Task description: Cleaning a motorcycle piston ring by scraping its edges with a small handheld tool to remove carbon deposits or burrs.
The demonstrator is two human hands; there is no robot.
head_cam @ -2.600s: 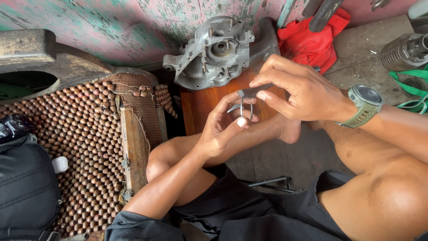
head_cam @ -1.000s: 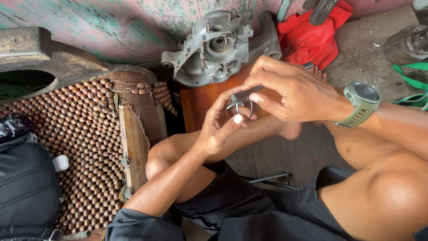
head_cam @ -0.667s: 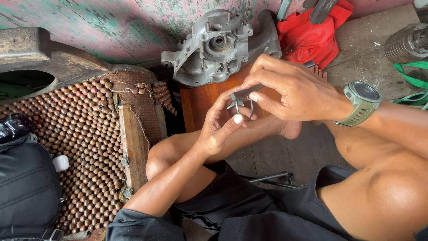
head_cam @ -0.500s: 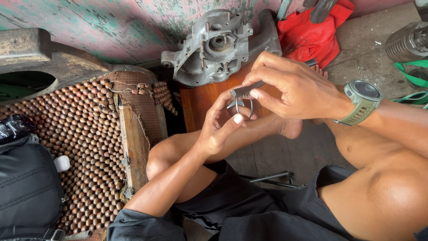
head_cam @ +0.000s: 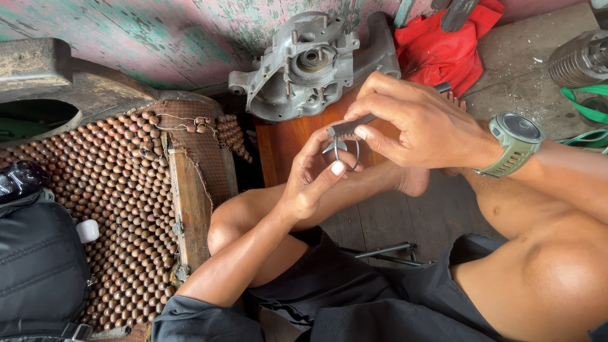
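Knees first: your bare legs fold up closest to the camera over dark shorts, with a thin dark metal tool [head_cam: 386,252] lying on the floor between them.

Just above the left knee, your left hand [head_cam: 313,180] is curled with thumb and fingertips pinching a small thin metal ring [head_cam: 347,154] (a wire-like clip, too small to tell more). The ring sits right between both hands, held in the air over your shin and in front of the wooden block.

Your right hand [head_cam: 418,123], with a green-strapped round wristwatch [head_cam: 514,142] on its wrist, comes in from the right. Its thumb and forefinger are pressed together on a slim dark metal tool [head_cam: 351,126] whose ridged tip touches the top of the ring.

To your left lies a brown wooden-bead seat mat [head_cam: 114,202] over a worn wooden frame, with a black padded bag [head_cam: 38,266] at its near edge and a small white cap [head_cam: 87,230] just beside the bag.

Beyond the hands stands a reddish-brown polished wooden block [head_cam: 285,142], and a grey cast-aluminium engine casing [head_cam: 304,63] rests on its far end, leaning against the peeling pink and green wall [head_cam: 158,31]. Right of the casing lies a crumpled red cloth [head_cam: 443,50]. At the far right edge stand a ribbed grey metal cylinder [head_cam: 579,57] and a green strap [head_cam: 586,111] on the concrete floor.
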